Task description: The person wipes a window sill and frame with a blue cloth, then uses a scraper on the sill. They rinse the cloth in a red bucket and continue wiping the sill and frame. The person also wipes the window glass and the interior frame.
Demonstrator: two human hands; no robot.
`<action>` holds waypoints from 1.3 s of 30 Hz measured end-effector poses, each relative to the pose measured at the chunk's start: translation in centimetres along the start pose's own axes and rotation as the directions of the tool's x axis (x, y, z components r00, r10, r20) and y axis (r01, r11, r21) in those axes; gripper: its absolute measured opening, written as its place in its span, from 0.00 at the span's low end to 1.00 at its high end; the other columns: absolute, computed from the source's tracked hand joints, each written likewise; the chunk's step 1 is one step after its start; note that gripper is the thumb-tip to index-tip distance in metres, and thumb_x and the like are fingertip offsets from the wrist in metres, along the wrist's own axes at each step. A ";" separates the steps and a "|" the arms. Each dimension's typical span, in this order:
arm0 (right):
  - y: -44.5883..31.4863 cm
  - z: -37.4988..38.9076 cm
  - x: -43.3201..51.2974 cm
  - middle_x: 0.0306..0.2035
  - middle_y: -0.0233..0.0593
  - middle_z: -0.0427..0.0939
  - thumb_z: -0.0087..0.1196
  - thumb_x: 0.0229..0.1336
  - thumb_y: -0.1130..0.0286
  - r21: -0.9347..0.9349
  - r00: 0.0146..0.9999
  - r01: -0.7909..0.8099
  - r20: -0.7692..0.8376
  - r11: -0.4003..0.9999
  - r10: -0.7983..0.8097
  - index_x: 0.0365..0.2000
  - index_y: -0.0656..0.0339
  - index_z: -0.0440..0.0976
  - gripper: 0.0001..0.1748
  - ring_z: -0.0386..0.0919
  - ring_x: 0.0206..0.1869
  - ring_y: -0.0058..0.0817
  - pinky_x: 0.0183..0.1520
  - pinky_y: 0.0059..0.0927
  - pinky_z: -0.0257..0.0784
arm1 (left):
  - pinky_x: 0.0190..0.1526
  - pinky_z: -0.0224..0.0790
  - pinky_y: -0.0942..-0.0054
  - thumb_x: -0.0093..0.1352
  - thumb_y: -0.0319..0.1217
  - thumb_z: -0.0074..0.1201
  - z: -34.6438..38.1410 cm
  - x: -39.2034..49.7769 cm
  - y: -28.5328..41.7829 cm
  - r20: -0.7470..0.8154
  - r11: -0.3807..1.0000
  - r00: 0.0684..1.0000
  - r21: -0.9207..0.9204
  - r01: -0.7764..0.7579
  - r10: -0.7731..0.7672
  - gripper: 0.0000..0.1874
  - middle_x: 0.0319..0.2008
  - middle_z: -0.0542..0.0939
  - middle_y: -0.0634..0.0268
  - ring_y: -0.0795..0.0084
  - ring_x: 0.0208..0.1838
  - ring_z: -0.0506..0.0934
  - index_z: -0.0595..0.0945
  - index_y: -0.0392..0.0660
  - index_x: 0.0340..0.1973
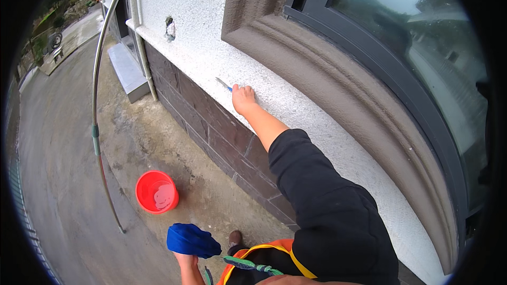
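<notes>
My right hand [244, 98] is closed around the blue handle of a small tool [223, 83] with a narrow metal blade. The blade lies at the rough white wall [190, 4], just above the dark stone cladding; whether it touches cannot be told. Low in the view, my left hand [186, 260] holds a bunched blue cloth [193, 240], which hides most of the fingers. A red plastic bucket [157, 192] with some water in it stands on the concrete ground, up and left of the cloth.
A window [400, 19] with a brown moulded surround [336, 87] fills the right. Dark stone cladding [222, 126] runs along the wall's base. A long metal pole [95, 87] stands left of the bucket. A stone step [127, 71] and a pipe are farther along; the wall has a small hole [170, 29].
</notes>
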State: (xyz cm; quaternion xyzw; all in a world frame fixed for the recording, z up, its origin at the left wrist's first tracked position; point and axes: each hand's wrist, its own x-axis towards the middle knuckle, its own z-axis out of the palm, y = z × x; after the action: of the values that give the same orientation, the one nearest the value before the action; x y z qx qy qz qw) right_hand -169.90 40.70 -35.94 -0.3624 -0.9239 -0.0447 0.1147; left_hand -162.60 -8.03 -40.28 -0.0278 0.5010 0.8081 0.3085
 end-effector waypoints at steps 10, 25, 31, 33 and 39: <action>3.9 -0.1 -5.8 0.39 0.40 0.76 0.47 0.55 0.67 -0.356 0.973 0.134 -0.129 0.925 -0.191 0.39 0.60 0.74 0.12 0.71 0.47 0.34 0.45 0.38 0.69 | 0.40 0.74 0.65 0.71 0.31 0.47 6.9 1.4 -0.3 0.322 0.996 0.945 -0.042 0.072 -0.055 0.06 0.32 0.79 0.58 0.63 0.35 0.78 0.73 0.42 0.38; 4.1 -0.2 -8.5 0.34 0.42 0.81 0.47 0.54 0.68 -0.200 0.982 0.108 -0.130 0.974 -0.135 0.37 0.65 0.75 0.14 0.75 0.43 0.34 0.48 0.38 0.63 | 0.38 0.73 0.67 0.72 0.33 0.42 9.0 -1.9 -5.0 0.399 0.988 0.905 0.083 0.128 -0.151 0.08 0.32 0.78 0.57 0.62 0.34 0.77 0.74 0.44 0.37; 3.9 -11.7 -21.4 0.33 0.50 0.73 0.53 0.52 0.68 0.496 0.986 0.163 -0.105 0.853 -0.128 0.37 0.67 0.63 0.16 0.76 0.39 0.46 0.39 0.43 0.74 | 0.40 0.72 0.69 0.73 0.33 0.41 12.7 -3.4 -4.5 0.538 0.977 0.816 0.118 0.178 -0.214 0.09 0.33 0.78 0.59 0.64 0.36 0.77 0.73 0.43 0.41; 6.4 -17.3 -27.8 0.36 0.42 0.68 0.57 0.53 0.69 0.527 0.917 0.368 -0.344 0.766 -0.203 0.49 0.55 0.65 0.22 0.75 0.36 0.40 0.36 0.41 0.75 | 0.43 0.72 0.69 0.73 0.34 0.42 14.4 -4.2 -4.7 0.598 0.981 0.778 0.145 0.132 -0.193 0.09 0.34 0.78 0.60 0.65 0.37 0.77 0.73 0.42 0.43; 20.3 -33.3 -46.9 0.37 0.39 0.78 0.58 0.49 0.79 0.114 0.840 0.185 -0.533 0.976 -0.097 0.49 0.57 0.77 0.22 0.77 0.26 0.28 0.27 0.27 0.74 | 0.47 0.72 0.69 0.73 0.34 0.46 19.5 -9.5 -8.3 0.718 0.969 0.652 0.161 0.185 -0.244 0.17 0.39 0.79 0.61 0.67 0.42 0.78 0.72 0.41 0.55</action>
State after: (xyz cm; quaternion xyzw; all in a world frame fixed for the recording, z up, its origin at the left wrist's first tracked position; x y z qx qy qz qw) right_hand -116.80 19.17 -15.09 -0.2569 -0.8821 -0.0754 0.3876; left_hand -145.44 6.16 -33.82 0.2504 0.3577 0.6902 0.5770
